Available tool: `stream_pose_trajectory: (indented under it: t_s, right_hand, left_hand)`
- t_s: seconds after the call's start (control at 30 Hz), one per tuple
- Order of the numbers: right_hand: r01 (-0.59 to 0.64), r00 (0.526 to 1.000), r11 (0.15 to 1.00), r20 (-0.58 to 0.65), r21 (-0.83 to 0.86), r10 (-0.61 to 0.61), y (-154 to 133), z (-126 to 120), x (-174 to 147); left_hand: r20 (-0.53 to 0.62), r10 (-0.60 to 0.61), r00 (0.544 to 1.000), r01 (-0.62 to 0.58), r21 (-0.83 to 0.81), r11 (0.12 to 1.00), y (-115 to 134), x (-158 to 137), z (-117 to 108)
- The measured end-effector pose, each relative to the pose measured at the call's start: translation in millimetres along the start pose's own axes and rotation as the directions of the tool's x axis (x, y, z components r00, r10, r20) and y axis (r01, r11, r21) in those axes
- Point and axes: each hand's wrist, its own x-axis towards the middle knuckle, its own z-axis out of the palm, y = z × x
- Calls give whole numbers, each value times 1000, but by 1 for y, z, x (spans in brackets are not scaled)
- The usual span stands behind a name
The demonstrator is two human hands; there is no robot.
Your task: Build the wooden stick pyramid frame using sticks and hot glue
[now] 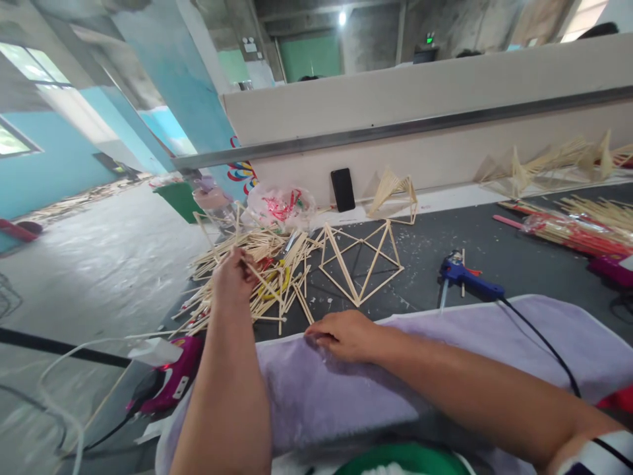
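Observation:
My left hand [235, 272] is closed in a pinch around a thin wooden stick [264, 280], above a loose pile of similar sticks [198, 307]. Yellow-handled scissors [283, 282] lie partly buried in that pile. Low over the front edge of the purple cloth [301, 389], my right hand [346, 334] rests with its fingers loosely bent and nothing visible in them. Its fingertips are close to the ends of a few sticks [302, 303]. Beyond it stands an open frame of joined sticks [357, 300], made of triangles.
A blue glue gun [469, 280] lies right, its cord crossing the cloth. A black phone [343, 190] leans on the back panel beside a smaller stick model [390, 191]. A magenta device [171, 376] sits left; bundled sticks [568, 231] lie far right.

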Motion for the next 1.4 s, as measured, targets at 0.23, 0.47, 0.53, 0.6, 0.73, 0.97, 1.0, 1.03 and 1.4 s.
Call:
stream_pose_trajectory:
  t_s: [0.23,0.47,0.53,0.6,0.73,0.97,1.0,1.03,1.4]
  right_hand:
    - [-218,957,779,-29,588,289,11,1,5]
    - [-2,963,544,-144,839,226,1,-12,-2]
    - [54,939,558,-232,828,254,-2,-18,-4]
    - [85,901,576,-310,813,305,-3,-24,-5]
    - [108,802,616,-435,780,409,4,-35,-3]
    - [178,698,687,-582,705,416,12,-57,-6]
    - [181,690,702,-597,689,409,12,-60,-7]
    - [181,684,714,-608,676,402,12,-62,-8]
    - [69,651,804,-638,590,412,24,-80,-13]
  left_hand:
    - [345,-45,938,20,75,997,-5,-22,31]
    - [499,-151,854,93,138,986,-15,-27,38]
    - [457,-170,873,108,159,981,-15,-21,28]
    - [427,-227,875,145,215,966,-16,-18,20]
    - [487,-345,802,197,329,924,-19,-20,17]
    - [615,-531,583,50,625,779,-18,-34,31]
    - [622,-549,559,38,642,766,-18,-37,36]
    - [630,-558,540,33,647,762,-18,-40,41]
    - [636,-556,535,-12,664,748,-35,-61,80]
